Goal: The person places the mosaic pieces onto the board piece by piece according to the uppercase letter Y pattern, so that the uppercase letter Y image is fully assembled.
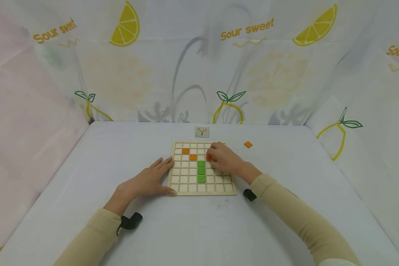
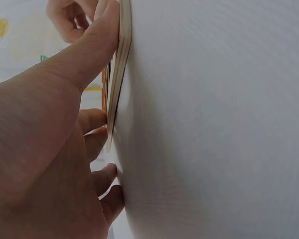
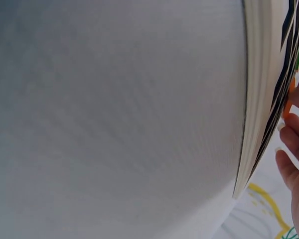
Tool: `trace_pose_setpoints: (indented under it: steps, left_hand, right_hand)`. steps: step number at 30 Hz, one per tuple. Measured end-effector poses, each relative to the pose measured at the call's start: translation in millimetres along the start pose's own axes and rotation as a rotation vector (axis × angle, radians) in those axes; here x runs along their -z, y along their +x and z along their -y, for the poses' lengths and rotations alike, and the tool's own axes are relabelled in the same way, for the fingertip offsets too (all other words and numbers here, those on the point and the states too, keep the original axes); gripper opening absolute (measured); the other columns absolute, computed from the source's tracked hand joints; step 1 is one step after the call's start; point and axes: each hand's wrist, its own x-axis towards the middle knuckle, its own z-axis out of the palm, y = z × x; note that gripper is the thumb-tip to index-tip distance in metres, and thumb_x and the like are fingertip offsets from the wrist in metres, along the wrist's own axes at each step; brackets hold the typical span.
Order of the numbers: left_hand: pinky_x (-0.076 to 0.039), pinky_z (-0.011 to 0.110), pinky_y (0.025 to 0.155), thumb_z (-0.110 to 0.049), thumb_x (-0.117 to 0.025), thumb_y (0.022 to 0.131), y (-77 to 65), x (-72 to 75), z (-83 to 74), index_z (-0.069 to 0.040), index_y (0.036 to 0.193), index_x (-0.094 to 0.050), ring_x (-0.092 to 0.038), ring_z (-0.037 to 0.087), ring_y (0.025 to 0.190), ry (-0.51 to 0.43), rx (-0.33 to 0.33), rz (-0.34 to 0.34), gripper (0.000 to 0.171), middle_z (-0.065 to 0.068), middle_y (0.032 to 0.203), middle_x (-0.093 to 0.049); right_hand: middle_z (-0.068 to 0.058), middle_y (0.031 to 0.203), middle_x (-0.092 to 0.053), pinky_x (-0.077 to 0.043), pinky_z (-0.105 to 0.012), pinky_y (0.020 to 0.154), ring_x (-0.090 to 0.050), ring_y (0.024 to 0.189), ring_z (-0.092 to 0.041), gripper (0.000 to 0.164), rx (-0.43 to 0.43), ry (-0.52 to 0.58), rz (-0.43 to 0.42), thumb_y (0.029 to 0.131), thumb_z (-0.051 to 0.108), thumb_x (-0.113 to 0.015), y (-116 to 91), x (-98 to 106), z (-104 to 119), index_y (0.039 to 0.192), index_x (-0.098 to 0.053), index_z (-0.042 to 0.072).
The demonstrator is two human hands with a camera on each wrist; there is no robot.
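Note:
A square wooden grid board (image 1: pixel 203 193) lies on the table. Three green tiles (image 1: pixel 201 171) form a column in it, and two orange tiles (image 1: pixel 193 157) step diagonally up to the left of that column. My left hand (image 1: pixel 149 179) spreads along the board's left edge, thumb at the near corner and fingertips on the side. Over the board's upper right, my right hand (image 1: pixel 227 159) pinches another orange tile (image 1: pixel 208 157), which sits low over the grid between thumb and finger in the right wrist view. That hand hides several squares.
Beyond the board's far edge lies a small pattern card (image 1: pixel 202 132) with a coloured grid. One loose orange tile (image 1: pixel 248 144) rests on the white tabletop (image 1: pixel 286 159) to the right. A lemon-print cloth (image 1: pixel 173 66) hangs behind and at the sides.

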Motion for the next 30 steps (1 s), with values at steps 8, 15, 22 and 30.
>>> trace_pose_setpoints:
  steps: [8, 15, 22, 30]
  left_hand:
    - [-0.023, 0.068, 0.116, -0.062, -0.074, 0.078, 0.9, -1.0, 0.5, -0.011, 0.159, -0.021, -0.007, 0.04, 0.155, 0.003, 0.004, -0.001, 0.11, 0.006, 0.169, -0.014]
    - [-0.024, 0.069, 0.116, -0.062, -0.075, 0.078, 0.9, -1.2, 0.1, -0.01, 0.159, -0.021, -0.007, 0.041, 0.155, 0.006, 0.004, -0.001, 0.111, 0.007, 0.169, -0.014]
    - [-0.024, 0.069, 0.115, -0.063, -0.073, 0.078, 0.9, -1.8, 1.0, -0.011, 0.16, -0.021, -0.008, 0.041, 0.155, 0.009, 0.002, -0.003, 0.11, 0.006, 0.169, -0.013]
    - [-0.024, 0.068, 0.116, -0.064, -0.073, 0.078, 0.7, -1.9, 0.8, -0.011, 0.16, -0.02, -0.007, 0.04, 0.155, 0.007, -0.001, -0.002, 0.11, 0.006, 0.169, -0.013]
  right_hand:
    - [-0.003, 0.099, -0.063, -0.05, -0.031, 0.087, -0.055, 0.092, -0.018, 0.019, 0.01, 0.014, -0.002, 0.09, 0.001, -0.062, 0.1, -1.2, 0.0, 0.102, -0.075, 0.009]
    - [-0.005, 0.103, -0.064, -0.05, -0.033, 0.091, -0.058, 0.095, -0.019, 0.021, 0.062, -0.021, -0.028, 0.091, 0.001, -0.062, -4.0, 0.1, -0.2, 0.104, -0.078, 0.007]
    - [-0.005, 0.103, -0.064, -0.049, -0.034, 0.094, -0.057, 0.094, -0.019, 0.023, 0.066, -0.028, -0.028, 0.09, -0.002, -0.06, -6.1, 0.8, 0.1, 0.102, -0.078, 0.006]
    - [-0.003, 0.1, -0.063, -0.047, -0.033, 0.089, -0.052, 0.089, -0.017, 0.026, 0.063, -0.03, -0.021, 0.09, -0.001, -0.058, -7.2, 3.8, -1.6, 0.105, -0.078, 0.007]
